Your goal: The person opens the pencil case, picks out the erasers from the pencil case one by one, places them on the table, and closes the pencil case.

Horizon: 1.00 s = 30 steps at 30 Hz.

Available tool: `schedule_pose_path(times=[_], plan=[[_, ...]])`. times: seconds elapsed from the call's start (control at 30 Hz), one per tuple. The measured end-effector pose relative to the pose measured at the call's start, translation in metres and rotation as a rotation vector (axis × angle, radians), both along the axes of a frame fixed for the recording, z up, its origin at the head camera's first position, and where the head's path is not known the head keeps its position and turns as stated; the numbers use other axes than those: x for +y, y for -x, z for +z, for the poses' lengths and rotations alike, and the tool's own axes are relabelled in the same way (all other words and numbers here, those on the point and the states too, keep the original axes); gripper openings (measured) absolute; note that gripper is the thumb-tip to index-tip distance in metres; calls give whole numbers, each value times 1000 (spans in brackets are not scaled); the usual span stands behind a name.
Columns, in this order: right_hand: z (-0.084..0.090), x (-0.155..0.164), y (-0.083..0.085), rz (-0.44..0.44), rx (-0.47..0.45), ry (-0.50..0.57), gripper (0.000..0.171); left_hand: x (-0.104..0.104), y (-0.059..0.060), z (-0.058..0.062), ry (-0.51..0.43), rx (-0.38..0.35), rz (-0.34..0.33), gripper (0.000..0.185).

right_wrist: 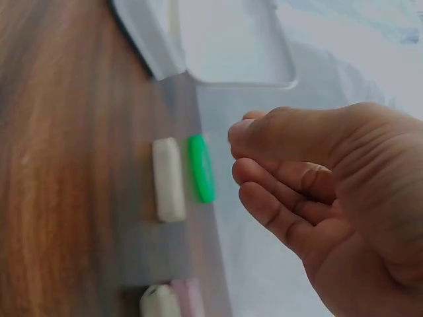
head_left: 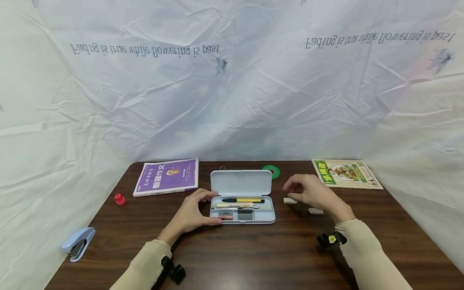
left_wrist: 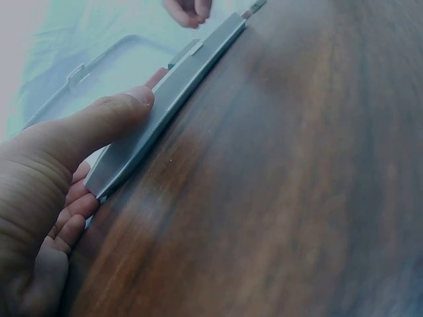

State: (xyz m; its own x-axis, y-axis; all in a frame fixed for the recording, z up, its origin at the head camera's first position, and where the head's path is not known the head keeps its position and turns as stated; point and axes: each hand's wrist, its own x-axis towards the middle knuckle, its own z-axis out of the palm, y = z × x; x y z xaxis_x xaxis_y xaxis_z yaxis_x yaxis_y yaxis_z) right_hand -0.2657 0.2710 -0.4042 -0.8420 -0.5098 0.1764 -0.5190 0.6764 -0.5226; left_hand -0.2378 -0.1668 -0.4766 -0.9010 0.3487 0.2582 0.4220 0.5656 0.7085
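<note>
Open pencil case (head_left: 242, 216) at the centre of a dark wooden table (head_left: 253, 257), lid (head_left: 241, 182) folded back away from the person. The tray holds a yellow-and-black pen (head_left: 243, 200), a pale pencil-like stick below it, a small pink piece (head_left: 225, 217) and a dark block (head_left: 245, 215). The left hand (head_left: 193, 213) braces the case's left end: thumb laid along the near edge, as the left wrist view confirms (left_wrist: 99, 129), fingers curled round the far corner. The right hand (head_left: 308, 191) hovers just right of the case with its fingers loosely bent and holding nothing, directly over a white eraser (head_left: 289, 200); in the right wrist view the fingertips (right_wrist: 254, 168) stand clear of the eraser (right_wrist: 168, 178). A second eraser (head_left: 315, 211) lies near the same wrist.

Surroundings: a purple book (head_left: 167, 176) at left rear, a green-covered book (head_left: 346, 173) at right rear, a green tape roll (head_left: 271, 171) behind the lid, a red cap (head_left: 119, 199) and a blue stapler (head_left: 77, 243) towards the left edge.

Risks, as judged from this arrangement: a small, smooth eraser may skid along the polished wood under a glancing pinch; the right forearm could sweep the second eraser aside; and a nudge to the light, open case could slide it if the left hand's hold is slack.
</note>
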Motion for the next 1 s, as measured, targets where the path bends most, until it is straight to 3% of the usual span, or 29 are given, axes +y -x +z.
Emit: schedule_pose_path(times=[0.2, 0.43, 1.0], plan=[[8, -16, -5, 27, 58, 103, 21, -1, -1, -1, 3, -6, 4, 89], [6, -41, -13, 81, 40, 196, 28, -1, -1, -2, -5, -5, 7, 89], [-25, -70, -12, 239, 51, -15, 24, -1, 3, -2, 11, 21, 0, 88]])
